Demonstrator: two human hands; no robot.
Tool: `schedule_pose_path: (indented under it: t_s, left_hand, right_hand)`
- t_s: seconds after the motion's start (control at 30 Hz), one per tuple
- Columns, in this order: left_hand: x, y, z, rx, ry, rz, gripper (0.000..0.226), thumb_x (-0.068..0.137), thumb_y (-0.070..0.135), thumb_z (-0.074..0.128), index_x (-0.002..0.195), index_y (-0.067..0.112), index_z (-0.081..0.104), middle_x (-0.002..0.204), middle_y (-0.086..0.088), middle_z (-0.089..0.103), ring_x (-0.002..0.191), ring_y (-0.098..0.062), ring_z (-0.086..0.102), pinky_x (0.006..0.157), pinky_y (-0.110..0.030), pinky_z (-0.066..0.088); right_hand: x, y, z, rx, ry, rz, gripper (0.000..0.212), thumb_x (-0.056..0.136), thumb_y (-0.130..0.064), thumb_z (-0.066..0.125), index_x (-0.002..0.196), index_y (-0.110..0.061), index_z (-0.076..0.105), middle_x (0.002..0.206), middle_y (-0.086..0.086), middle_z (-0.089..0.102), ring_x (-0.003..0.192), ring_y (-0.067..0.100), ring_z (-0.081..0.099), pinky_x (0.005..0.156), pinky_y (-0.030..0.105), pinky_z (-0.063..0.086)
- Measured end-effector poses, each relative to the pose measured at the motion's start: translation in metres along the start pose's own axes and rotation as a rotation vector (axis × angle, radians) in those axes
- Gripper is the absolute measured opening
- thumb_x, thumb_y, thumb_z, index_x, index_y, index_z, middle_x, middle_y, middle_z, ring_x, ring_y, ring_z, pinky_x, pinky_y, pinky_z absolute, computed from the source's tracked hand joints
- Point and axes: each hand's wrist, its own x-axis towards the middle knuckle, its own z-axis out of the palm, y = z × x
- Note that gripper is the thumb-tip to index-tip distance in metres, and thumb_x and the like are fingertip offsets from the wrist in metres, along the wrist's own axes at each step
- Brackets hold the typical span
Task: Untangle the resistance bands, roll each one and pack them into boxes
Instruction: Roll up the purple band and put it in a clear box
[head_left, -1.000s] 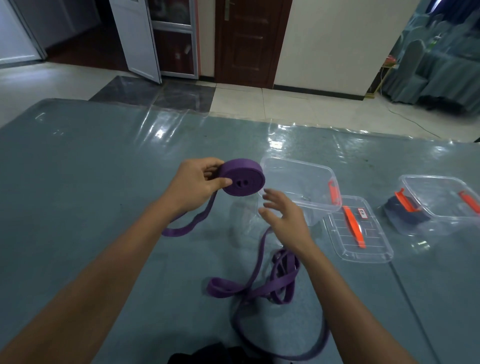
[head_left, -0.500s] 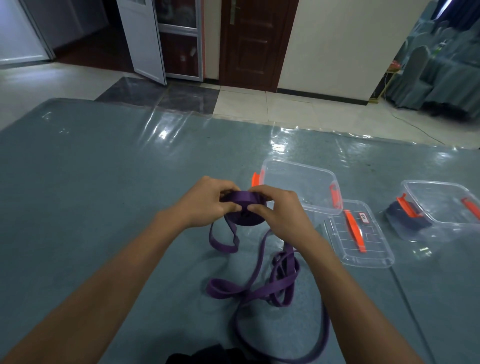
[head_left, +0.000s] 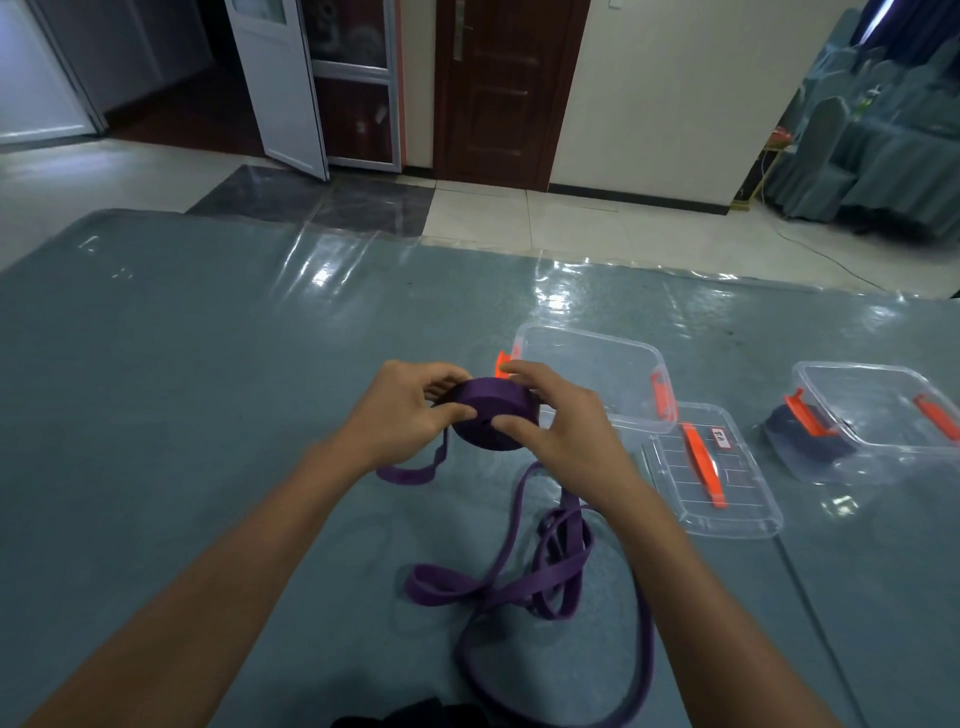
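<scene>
Both hands (head_left: 410, 415) curled round purple roll (head_left: 493, 415)

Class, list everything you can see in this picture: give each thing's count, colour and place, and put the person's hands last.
purple band roll: one, purple, held above the table between both hands
loose band: purple, tangled on the table near the person; number of bands unclear
open box: one, clear with orange clips, behind the hands
lid: one, clear with an orange handle, flat beside the open box
right box: one, clear with orange clips, far right of the table
dark blue roll: one, at the right box's left end
table: one, blue-grey under a clear sheet
brown door: one, far wall
left hand: grips the roll's left side
right hand: grips its right side
</scene>
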Motion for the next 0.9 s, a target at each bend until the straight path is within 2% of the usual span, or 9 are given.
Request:
schedule_pose_path:
  t_s: [0.07,0.17,0.23,0.33,0.47,0.53,0.7,0.8,0.9]
  left_hand:
    - [0.0,0.002,0.001,0.009,-0.023,0.025,0.026,0.077,0.009,0.085,0.101,0.015,0.076,0.09,0.007,0.077,0.085,-0.003,0.072,0.086,-0.023,0.056]
    - [0.0,0.009,0.003,-0.182,0.039,-0.057,0.031,0.074,0.007,0.087,0.099,0.02,0.075,0.09,0.005,0.077,0.086,-0.008,0.074,0.084,-0.022,0.057]
    - [0.001,0.01,0.004,-0.329,0.092,-0.123,0.034,0.072,0.005,0.087,0.098,0.022,0.075,0.089,0.004,0.078,0.087,-0.011,0.074,0.084,-0.021,0.057]
    - [-0.001,0.007,0.009,-0.446,0.11,-0.17,0.033,0.071,0.0,0.085,0.095,0.021,0.075,0.09,0.004,0.079,0.087,-0.013,0.075,0.085,-0.024,0.057]
    - [-0.004,0.005,0.011,-0.481,0.134,-0.207,0.034,0.07,-0.003,0.084,0.094,0.019,0.075,0.089,0.005,0.079,0.085,-0.011,0.074,0.084,-0.023,0.058]
    - [-0.004,0.003,0.008,-0.414,0.122,-0.191,0.033,0.07,0.001,0.086,0.094,0.021,0.075,0.089,0.004,0.079,0.086,-0.014,0.075,0.084,-0.025,0.058]
    - [-0.009,0.006,0.002,-0.28,0.057,-0.142,0.039,0.069,0.008,0.09,0.094,0.033,0.073,0.089,0.013,0.078,0.087,-0.008,0.074,0.084,-0.021,0.057]
    - [-0.011,0.009,0.005,-0.312,0.069,-0.147,0.039,0.07,0.009,0.089,0.095,0.034,0.073,0.09,0.013,0.078,0.088,-0.008,0.074,0.086,-0.022,0.057]
    - [-0.009,0.011,0.008,-0.417,0.112,-0.167,0.038,0.071,0.005,0.087,0.098,0.028,0.075,0.093,0.007,0.078,0.091,-0.012,0.075,0.088,-0.024,0.057]
  right_hand:
    - [0.004,-0.003,0.0,-0.092,-0.02,-0.066,0.04,0.083,-0.018,0.077,0.121,-0.025,0.065,0.105,-0.009,0.071,0.094,0.005,0.062,0.086,0.013,0.045]
    - [0.006,-0.006,-0.002,0.053,0.069,-0.026,0.035,0.081,-0.008,0.076,0.11,-0.027,0.07,0.097,-0.01,0.072,0.09,0.004,0.065,0.082,0.012,0.047]
    - [0.005,-0.004,-0.005,0.259,0.105,0.039,0.037,0.081,-0.003,0.076,0.106,-0.029,0.07,0.098,-0.007,0.074,0.093,0.01,0.069,0.085,0.024,0.055]
    - [0.003,-0.004,-0.008,0.571,0.135,0.171,0.037,0.084,0.003,0.073,0.111,-0.022,0.07,0.1,0.004,0.076,0.093,0.028,0.072,0.069,0.048,0.062]
    - [-0.002,-0.004,-0.005,0.72,0.145,0.262,0.037,0.085,0.006,0.07,0.119,-0.008,0.066,0.102,0.01,0.076,0.092,0.031,0.073,0.065,0.046,0.062]
    - [-0.004,-0.002,-0.003,0.718,0.127,0.27,0.037,0.084,0.004,0.072,0.118,-0.008,0.066,0.1,0.009,0.076,0.093,0.029,0.072,0.07,0.042,0.062]
    - [0.001,0.0,-0.009,0.315,0.026,0.094,0.028,0.083,-0.014,0.08,0.11,-0.015,0.073,0.1,-0.004,0.076,0.095,0.015,0.072,0.091,0.034,0.057]
    - [0.004,-0.002,-0.011,0.363,0.014,0.121,0.025,0.082,-0.01,0.079,0.106,-0.016,0.074,0.097,-0.001,0.077,0.093,0.016,0.073,0.088,0.037,0.058]
    - [0.003,-0.004,-0.011,0.514,0.073,0.19,0.025,0.084,-0.002,0.074,0.101,-0.021,0.073,0.092,0.0,0.078,0.087,0.017,0.074,0.077,0.041,0.061]
